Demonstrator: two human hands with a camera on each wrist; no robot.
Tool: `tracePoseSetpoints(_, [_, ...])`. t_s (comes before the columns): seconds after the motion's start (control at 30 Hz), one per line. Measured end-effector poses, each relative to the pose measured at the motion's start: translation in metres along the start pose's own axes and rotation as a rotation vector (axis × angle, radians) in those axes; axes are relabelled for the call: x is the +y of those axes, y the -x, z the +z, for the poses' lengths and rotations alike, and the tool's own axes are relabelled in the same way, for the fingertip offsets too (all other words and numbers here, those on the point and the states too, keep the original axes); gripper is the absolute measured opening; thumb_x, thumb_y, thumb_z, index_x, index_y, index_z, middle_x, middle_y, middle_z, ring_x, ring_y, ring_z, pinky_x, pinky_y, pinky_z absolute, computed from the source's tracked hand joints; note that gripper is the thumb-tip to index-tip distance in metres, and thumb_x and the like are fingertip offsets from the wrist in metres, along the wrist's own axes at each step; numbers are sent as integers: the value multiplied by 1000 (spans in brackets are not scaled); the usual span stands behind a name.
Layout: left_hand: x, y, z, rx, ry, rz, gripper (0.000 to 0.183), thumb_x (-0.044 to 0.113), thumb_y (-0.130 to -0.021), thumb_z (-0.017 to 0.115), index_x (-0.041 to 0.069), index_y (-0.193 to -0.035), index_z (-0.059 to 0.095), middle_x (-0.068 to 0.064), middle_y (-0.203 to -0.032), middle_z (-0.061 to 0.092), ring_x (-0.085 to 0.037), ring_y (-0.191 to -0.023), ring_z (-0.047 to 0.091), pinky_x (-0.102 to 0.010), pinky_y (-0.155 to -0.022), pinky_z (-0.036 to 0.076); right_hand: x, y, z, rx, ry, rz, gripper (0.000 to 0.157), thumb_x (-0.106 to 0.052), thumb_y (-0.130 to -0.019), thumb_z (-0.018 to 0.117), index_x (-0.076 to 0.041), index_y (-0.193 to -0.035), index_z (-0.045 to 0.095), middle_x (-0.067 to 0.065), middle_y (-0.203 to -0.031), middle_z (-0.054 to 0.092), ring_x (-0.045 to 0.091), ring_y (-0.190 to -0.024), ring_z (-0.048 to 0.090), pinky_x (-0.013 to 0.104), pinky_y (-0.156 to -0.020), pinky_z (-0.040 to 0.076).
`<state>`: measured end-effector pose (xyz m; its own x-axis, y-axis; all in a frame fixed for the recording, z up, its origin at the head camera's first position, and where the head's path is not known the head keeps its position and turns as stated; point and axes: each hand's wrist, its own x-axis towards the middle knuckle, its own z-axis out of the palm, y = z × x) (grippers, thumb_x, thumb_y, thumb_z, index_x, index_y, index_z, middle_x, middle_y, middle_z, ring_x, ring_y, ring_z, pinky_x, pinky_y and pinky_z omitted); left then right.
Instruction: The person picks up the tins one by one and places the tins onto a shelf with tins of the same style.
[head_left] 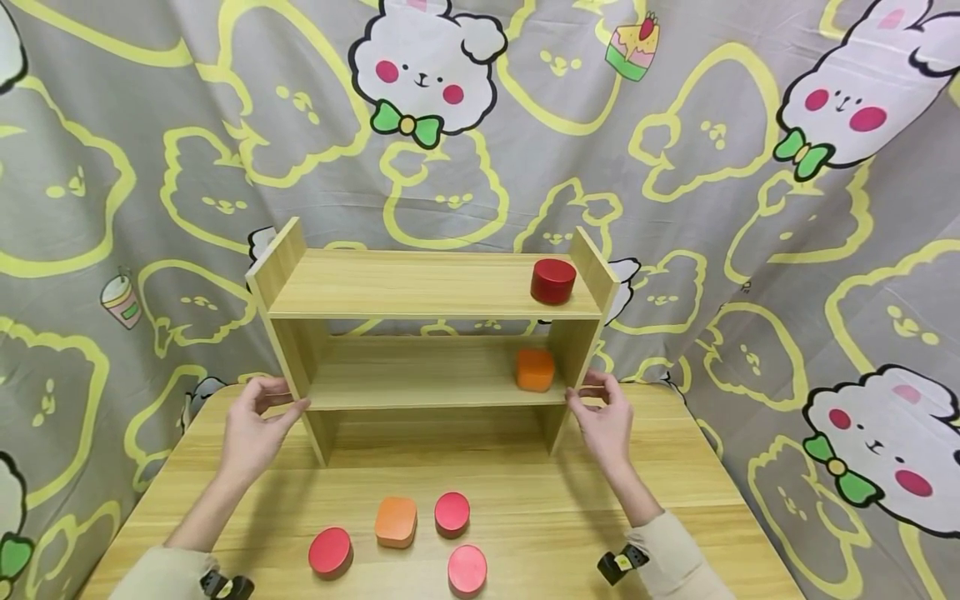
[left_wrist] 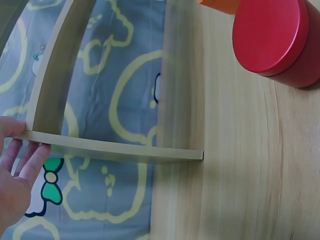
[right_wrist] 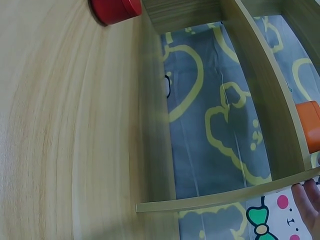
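Note:
A two-tier wooden shelf [head_left: 435,283] stands on the table. My left hand [head_left: 253,429] pinches its left side panel at middle-board height; in the left wrist view that hand [left_wrist: 17,175] has the thumb on one face and fingers on the other. On the opposite side my right hand [head_left: 606,421] grips the right side panel at similar height. Only some fingers of this hand [right_wrist: 307,202] show in the right wrist view. A dark red round tin [head_left: 553,282] sits at the right of the top board. Below it, an orange square tin [head_left: 535,370] rests on the middle board.
In front of the shelf lie an orange square tin [head_left: 395,522] and three red round tins: one at left [head_left: 330,552], one nearer the shelf [head_left: 452,514] and one in front [head_left: 467,571]. A patterned curtain [head_left: 450,183] hangs behind the wooden table [head_left: 660,467].

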<state>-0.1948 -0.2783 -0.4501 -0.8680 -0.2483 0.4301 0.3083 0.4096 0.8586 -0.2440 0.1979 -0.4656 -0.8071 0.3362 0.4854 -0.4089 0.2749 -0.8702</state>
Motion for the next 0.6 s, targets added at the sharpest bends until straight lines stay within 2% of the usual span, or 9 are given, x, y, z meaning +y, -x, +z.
tracePoseSetpoints(0.27, [1, 1, 8, 6, 29, 5, 33, -10, -87, 78, -9, -115, 60, 28, -98, 63, 15, -90, 65, -6, -76, 57, 3, -4, -5, 8, 25, 30, 35, 11, -82, 80, 5, -114, 68, -18, -96, 63, -9, -79, 65, 9, -65, 57])
tracePoseSetpoints(0.47, [2, 1, 13, -17, 12, 11, 32, -6, -89, 78, -8, -116, 60, 27, -101, 59, 15, -93, 63, -6, -76, 57, 7, -7, -7, 37, 36, 46, 34, 16, -82, 75, 11, -115, 66, -14, -96, 63, -7, -78, 65, 7, -63, 55])
tracePoseSetpoints(0.6, [3, 1, 14, -19, 8, 13, 32, -6, -90, 78, -7, -117, 60, 27, -102, 59, 15, -93, 63, -6, -76, 57, 8, -7, -8, 42, 43, 37, 34, 16, -82, 75, 10, -114, 67, -14, -96, 63, -7, -78, 64, 7, -63, 55])
